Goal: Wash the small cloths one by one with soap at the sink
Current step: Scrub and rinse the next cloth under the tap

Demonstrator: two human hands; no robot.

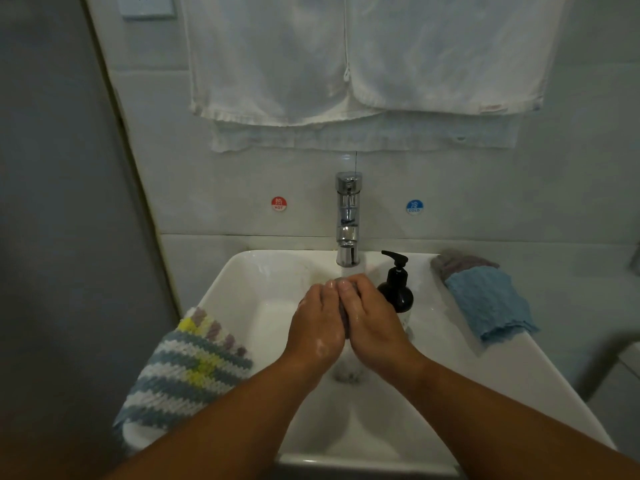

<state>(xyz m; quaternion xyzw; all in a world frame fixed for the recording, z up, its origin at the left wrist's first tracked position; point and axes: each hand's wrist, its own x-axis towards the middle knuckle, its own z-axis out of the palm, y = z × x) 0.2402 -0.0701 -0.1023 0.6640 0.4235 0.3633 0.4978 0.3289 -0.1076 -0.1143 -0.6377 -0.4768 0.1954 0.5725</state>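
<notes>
Hands: left hand (317, 323) and right hand (375, 322) were clasped around the small cloth (344, 317).
Recommendation: steady rubbing beneath the faucet (348, 220) stream was judged advisable.

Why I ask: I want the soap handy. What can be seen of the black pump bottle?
The pump bottle is glossy black, plastic by its look, with a squat round body, narrow neck and a pump head whose nozzle points left. It stands upright on the white sink, right of the tap, close behind the right hand; whether they touch cannot be told. Its fill level is hidden.
</notes>
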